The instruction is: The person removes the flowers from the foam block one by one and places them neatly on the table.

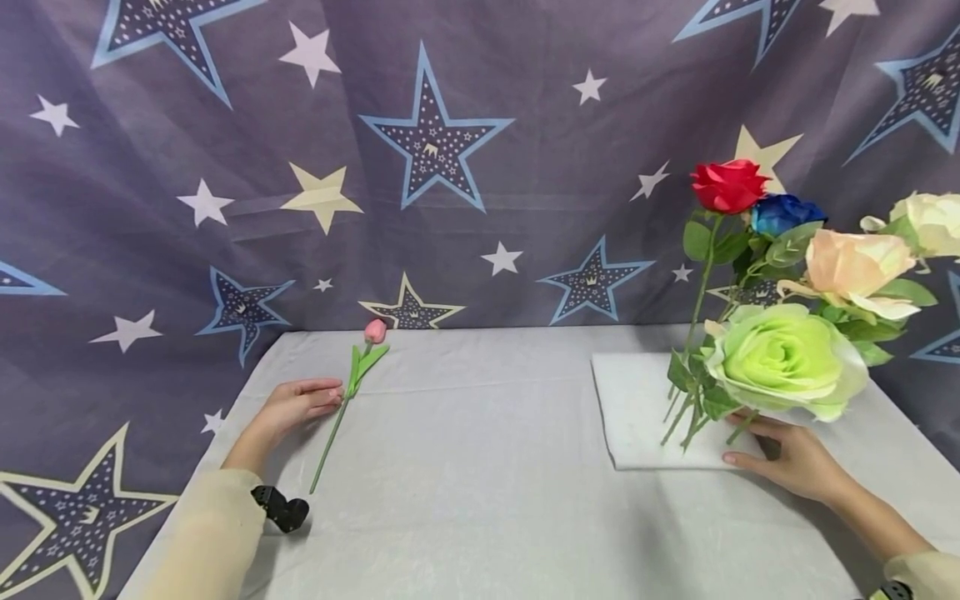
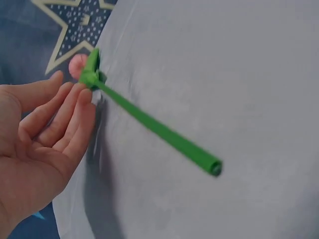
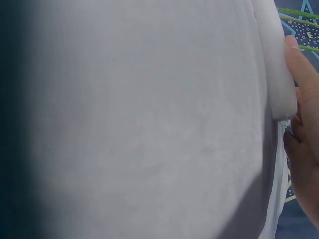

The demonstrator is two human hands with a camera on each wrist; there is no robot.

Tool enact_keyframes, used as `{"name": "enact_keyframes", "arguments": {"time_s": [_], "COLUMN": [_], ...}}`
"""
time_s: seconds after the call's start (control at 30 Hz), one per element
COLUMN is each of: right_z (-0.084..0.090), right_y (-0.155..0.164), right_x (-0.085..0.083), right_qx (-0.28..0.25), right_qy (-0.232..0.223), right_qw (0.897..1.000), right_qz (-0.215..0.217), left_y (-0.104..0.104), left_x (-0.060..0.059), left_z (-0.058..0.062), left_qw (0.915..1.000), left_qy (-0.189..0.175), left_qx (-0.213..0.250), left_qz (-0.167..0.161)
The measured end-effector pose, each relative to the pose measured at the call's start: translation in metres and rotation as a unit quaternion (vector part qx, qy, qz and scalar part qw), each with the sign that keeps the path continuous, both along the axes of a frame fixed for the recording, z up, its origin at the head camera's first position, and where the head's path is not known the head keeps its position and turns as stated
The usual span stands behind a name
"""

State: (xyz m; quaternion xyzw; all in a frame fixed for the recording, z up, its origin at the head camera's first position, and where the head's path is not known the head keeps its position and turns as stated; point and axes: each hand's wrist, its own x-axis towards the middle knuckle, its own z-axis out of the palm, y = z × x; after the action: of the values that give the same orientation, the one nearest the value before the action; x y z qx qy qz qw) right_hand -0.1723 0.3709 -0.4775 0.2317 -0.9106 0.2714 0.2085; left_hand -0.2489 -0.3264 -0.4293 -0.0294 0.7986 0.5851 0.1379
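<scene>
cream sleeves [image 1: 210,533], black wrist mounts [image 1: 281,507]

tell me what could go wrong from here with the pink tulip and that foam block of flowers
The left hand only touches the pink tulip near its leaves with straight fingertips, so the stem could roll or slip when lifted. The flowers stuck in the white foam block lean heavily toward the right; the block might tip if the right hand resting at its edge lets go.
</scene>
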Motion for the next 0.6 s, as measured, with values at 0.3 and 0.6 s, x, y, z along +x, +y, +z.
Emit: {"name": "enact_keyframes", "arguments": {"time_s": [0.3, 0.6], "right_z": [0.0, 0.002], "right_y": [0.0, 0.0], "right_x": [0.0, 0.0], "right_qx": [-0.006, -0.003], "right_qy": [-0.005, -0.005], "right_qw": [1.0, 1.0], "right_qz": [-0.004, -0.003], "left_y": [0.036, 0.089], "left_x": [0.011, 0.005], "left_z": [0.01, 0.006], "left_qw": [0.9925, 0.9916], "left_qy": [0.062, 0.108], "left_qx": [-0.105, -0.037], "left_qz": [0.003, -0.061]}}
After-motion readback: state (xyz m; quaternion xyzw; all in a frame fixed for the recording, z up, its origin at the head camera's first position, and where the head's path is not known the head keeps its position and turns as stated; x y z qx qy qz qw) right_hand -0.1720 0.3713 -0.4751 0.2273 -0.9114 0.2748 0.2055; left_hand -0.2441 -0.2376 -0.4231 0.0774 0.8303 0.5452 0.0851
